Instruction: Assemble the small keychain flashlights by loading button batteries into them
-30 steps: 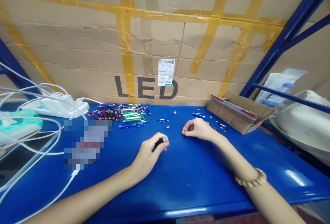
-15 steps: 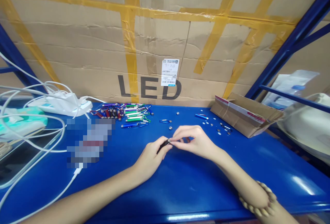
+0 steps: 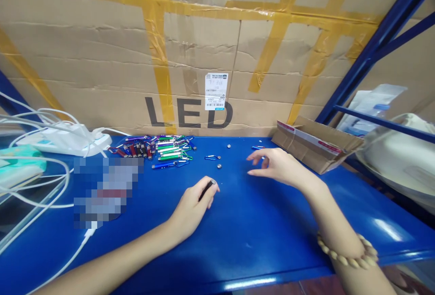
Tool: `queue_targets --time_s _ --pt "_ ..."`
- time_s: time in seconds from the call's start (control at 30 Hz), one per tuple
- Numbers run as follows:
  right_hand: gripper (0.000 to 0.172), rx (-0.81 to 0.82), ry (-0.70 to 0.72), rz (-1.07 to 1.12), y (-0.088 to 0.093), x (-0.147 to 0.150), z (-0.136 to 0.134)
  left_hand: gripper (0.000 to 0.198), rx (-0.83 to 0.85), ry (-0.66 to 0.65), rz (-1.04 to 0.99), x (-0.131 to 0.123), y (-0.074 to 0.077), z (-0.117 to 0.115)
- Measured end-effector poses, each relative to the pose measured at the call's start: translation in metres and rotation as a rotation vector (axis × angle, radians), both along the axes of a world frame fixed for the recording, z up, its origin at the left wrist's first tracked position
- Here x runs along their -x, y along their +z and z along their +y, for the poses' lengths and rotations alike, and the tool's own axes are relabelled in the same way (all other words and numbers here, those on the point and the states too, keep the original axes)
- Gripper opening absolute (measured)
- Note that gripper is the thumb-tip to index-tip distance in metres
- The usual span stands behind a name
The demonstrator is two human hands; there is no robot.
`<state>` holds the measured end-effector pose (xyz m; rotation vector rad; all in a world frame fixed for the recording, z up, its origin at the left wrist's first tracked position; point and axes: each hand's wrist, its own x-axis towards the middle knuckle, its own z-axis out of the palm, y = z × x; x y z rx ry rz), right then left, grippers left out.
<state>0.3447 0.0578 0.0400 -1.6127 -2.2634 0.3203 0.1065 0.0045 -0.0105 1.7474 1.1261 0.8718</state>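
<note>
My left hand [image 3: 193, 204] rests on the blue table [image 3: 244, 240], fingers closed round a small black flashlight body [image 3: 205, 188] whose open end points up and right. My right hand [image 3: 277, 166] hovers to the right with fingers apart and nothing in it, close to scattered button batteries [image 3: 219, 166] and a blue flashlight [image 3: 257, 147]. A pile of coloured keychain flashlights [image 3: 159, 149] lies at the back centre-left, with a blue carabiner clip [image 3: 210, 157] beside it.
A flattened cardboard box [image 3: 314, 143] lies at the back right. A white power strip [image 3: 68, 141] with white cables [image 3: 41, 186] sits at the left, beside a blurred object [image 3: 107, 191]. A big LED carton [image 3: 190, 59] forms the back wall. Blue shelf posts [image 3: 370, 45] stand right.
My right hand, which met the left at the flashlight's end half a second ago, has drawn away to the right and back and opened. My left hand has kept its hold.
</note>
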Motion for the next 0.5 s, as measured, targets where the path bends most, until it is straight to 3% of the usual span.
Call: queue_targets --time_s 0.1,0.23,0.5 --pt "0.036 0.187 -0.144 -0.103 -0.012 -0.026 0.016 0.03 0.083 0.018 -0.111 -0.001 -0.001 0.001" --pt "0.032 0.478 -0.202 0.119 -0.025 -0.042 0.029 0.031 0.165 0.065 -0.203 -0.002 -0.001 0.002" --pt "0.021 0.437 -0.099 0.262 -0.028 -0.038 0.03 0.031 0.162 0.056 -0.218 -0.003 0.001 0.001"
